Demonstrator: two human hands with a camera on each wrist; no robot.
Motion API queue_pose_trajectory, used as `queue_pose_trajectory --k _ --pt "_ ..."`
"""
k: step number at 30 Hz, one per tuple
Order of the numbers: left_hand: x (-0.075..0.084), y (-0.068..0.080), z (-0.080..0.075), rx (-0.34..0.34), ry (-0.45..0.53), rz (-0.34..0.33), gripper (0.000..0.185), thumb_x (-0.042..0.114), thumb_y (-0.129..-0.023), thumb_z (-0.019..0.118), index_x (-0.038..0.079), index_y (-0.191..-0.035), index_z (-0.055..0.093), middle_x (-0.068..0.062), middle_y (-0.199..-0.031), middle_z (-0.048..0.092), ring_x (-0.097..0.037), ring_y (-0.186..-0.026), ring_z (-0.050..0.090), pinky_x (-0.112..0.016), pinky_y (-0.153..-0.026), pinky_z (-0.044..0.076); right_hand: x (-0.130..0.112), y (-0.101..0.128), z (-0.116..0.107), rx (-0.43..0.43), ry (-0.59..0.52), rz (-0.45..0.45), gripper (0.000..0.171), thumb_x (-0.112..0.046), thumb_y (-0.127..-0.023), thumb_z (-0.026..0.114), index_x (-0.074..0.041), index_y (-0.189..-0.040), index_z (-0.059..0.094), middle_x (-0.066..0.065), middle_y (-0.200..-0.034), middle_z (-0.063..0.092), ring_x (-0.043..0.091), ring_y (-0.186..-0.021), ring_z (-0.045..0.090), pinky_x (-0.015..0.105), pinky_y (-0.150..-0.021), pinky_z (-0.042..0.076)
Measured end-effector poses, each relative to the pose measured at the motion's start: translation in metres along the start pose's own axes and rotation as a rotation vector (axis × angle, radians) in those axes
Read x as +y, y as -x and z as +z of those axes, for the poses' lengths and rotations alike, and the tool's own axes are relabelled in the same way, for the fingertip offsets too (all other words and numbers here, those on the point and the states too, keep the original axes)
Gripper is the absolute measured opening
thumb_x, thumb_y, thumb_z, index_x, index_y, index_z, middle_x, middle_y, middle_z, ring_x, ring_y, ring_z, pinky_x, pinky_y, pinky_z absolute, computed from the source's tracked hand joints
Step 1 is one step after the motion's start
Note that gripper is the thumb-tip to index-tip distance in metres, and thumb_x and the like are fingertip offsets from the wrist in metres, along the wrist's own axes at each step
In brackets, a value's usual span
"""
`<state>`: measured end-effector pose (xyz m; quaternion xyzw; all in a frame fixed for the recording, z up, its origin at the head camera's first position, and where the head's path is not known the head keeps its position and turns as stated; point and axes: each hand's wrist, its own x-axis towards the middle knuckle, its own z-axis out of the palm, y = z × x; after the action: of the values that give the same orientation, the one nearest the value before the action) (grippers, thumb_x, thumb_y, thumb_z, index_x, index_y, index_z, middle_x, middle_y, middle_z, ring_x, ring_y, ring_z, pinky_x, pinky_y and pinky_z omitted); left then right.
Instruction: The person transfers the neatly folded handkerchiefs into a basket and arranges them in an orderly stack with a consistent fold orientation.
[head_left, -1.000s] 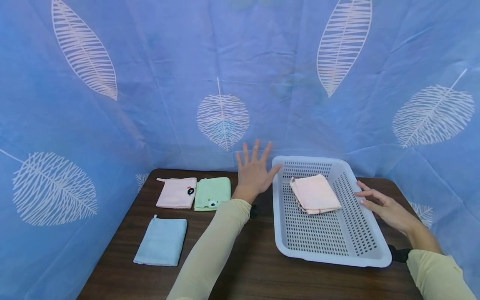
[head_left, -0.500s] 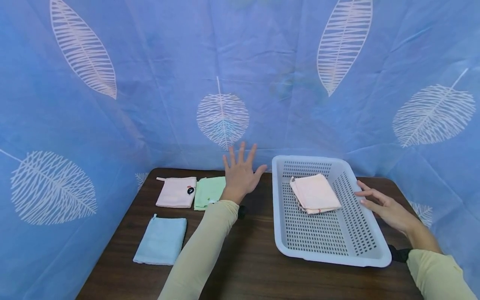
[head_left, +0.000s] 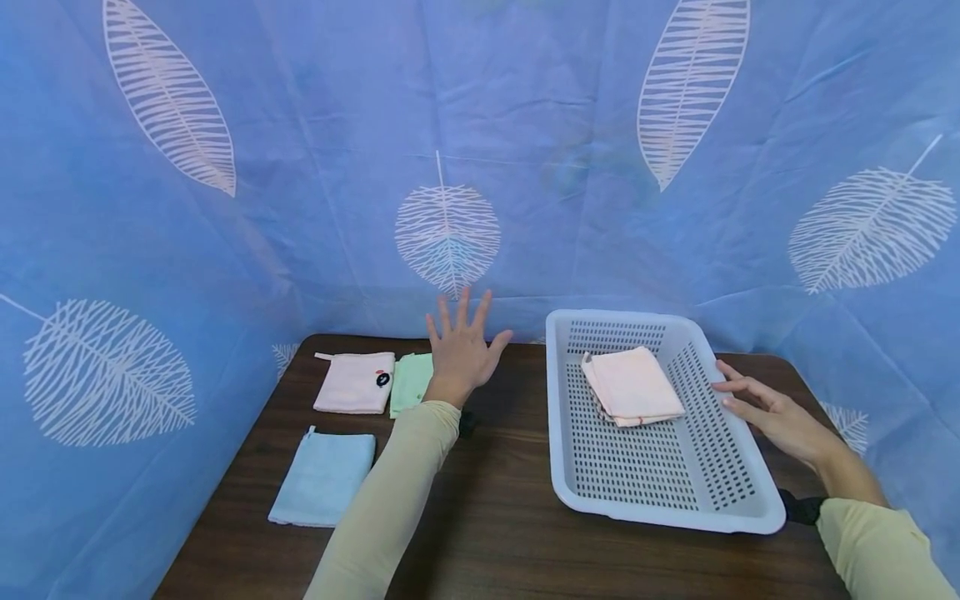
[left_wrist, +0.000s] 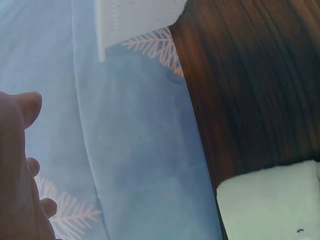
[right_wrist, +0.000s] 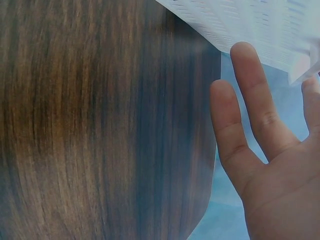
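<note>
On the dark wooden table, catalogued as seen:
Left hand: my left hand hovers over the far middle of the table, fingers spread and straight, holding nothing; it hangs above the right edge of the green cloth.
Green cloth: the green cloth lies flat at the far left, just beside the pink cloth on its left.
Blue cloth: the blue cloth lies nearer, at the left.
Right hand: my right hand rests with straight, parted fingers against the right rim of the basket, gripping nothing.
Basket: the white perforated basket sits on the right half of the table.
Contents: a folded peach cloth lies in its far part.
</note>
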<state>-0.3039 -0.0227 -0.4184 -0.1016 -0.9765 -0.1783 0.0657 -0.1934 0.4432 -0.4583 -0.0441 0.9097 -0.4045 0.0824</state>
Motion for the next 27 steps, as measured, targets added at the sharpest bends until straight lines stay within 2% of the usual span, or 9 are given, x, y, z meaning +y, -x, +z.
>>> queue_pose_trajectory --k 3,10,16,22,27 --pt "-0.007 0.000 0.002 -0.006 -0.009 -0.020 0.075 0.070 -0.102 0.030 0.037 -0.165 0.004 -0.003 -0.175 -0.004 -0.043 -0.159 -0.010 -0.068 -0.125 -0.001 0.000 -0.001 0.000 0.003 0.003 0.003 0.053 -0.037 -0.108 0.049 -0.007 -0.151 0.042 -0.031 -0.164 -0.006 0.062 -0.148 0.016 0.076 -0.098 0.042" --pt "-0.021 0.004 0.007 0.000 -0.009 -0.068 0.073 0.067 -0.103 0.032 0.037 -0.165 0.007 -0.004 -0.175 -0.002 -0.044 -0.159 -0.008 -0.068 -0.125 -0.001 0.001 -0.001 0.001 -0.008 -0.030 -0.002 0.052 -0.035 -0.108 0.049 -0.006 -0.150 0.042 -0.026 -0.166 -0.009 0.062 -0.148 0.013 0.078 -0.099 0.039" --pt "-0.029 0.009 0.016 0.005 0.012 -0.094 0.072 0.065 -0.104 0.033 0.036 -0.165 0.008 -0.006 -0.175 0.000 -0.045 -0.159 -0.007 -0.068 -0.125 -0.001 0.000 0.001 0.001 -0.009 -0.026 -0.019 0.051 -0.033 -0.109 0.048 -0.004 -0.150 0.042 -0.035 -0.161 -0.005 0.062 -0.147 0.015 0.075 -0.099 0.043" --pt "-0.037 0.013 0.021 0.016 0.044 -0.121 0.071 0.063 -0.104 0.037 0.033 -0.165 0.015 -0.008 -0.174 0.005 -0.046 -0.159 -0.003 -0.069 -0.125 0.001 0.001 0.001 0.001 -0.009 -0.044 0.001 0.052 -0.035 -0.108 0.049 -0.006 -0.151 0.042 -0.035 -0.161 -0.006 0.061 -0.149 0.011 0.081 -0.100 0.034" --pt "-0.046 0.016 0.024 0.013 0.054 -0.152 0.070 0.060 -0.105 0.038 0.032 -0.165 0.015 -0.010 -0.174 0.005 -0.048 -0.158 -0.003 -0.069 -0.125 0.000 0.000 0.001 0.002 -0.014 -0.058 0.009 0.053 -0.035 -0.109 0.049 -0.007 -0.153 0.041 -0.034 -0.162 -0.008 0.059 -0.150 0.008 0.082 -0.101 0.032"
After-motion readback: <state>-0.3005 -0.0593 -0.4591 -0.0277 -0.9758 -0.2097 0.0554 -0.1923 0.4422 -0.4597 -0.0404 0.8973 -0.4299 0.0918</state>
